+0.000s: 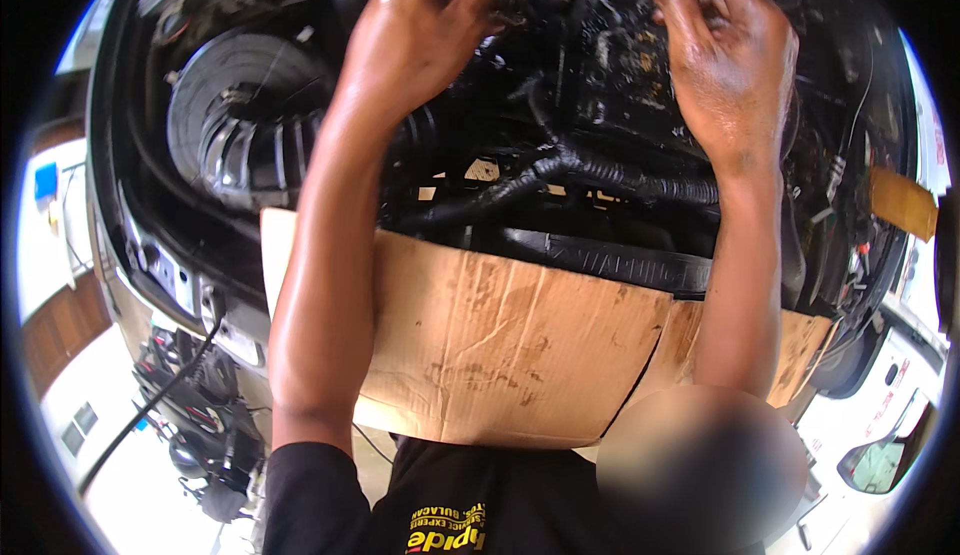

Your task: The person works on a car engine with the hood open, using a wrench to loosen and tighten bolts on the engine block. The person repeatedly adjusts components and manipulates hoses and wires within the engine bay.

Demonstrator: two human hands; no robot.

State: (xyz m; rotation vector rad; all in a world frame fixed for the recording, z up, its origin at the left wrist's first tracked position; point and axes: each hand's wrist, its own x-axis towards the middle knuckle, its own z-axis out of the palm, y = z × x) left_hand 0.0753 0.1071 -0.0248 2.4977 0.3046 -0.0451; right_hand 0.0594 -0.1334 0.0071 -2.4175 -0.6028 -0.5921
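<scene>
Both my arms reach over an oily black engine in a vehicle's engine bay. At the top, left of the middle, my left hand bends its fingers down among dark parts; what they close on is hidden. To the right, my right hand, shiny with grease, is at the engine's right side. Its fingers are curled, and the upper edge cuts off their tips, so I cannot make out what they hold. Between my forearms a black corrugated hose branches across the bay.
Stained cardboard covers the front edge between my body and the engine. A ribbed intake duct lies left of my left arm. A dark motorcycle stands at the lower left, a white vehicle with a side mirror at the lower right.
</scene>
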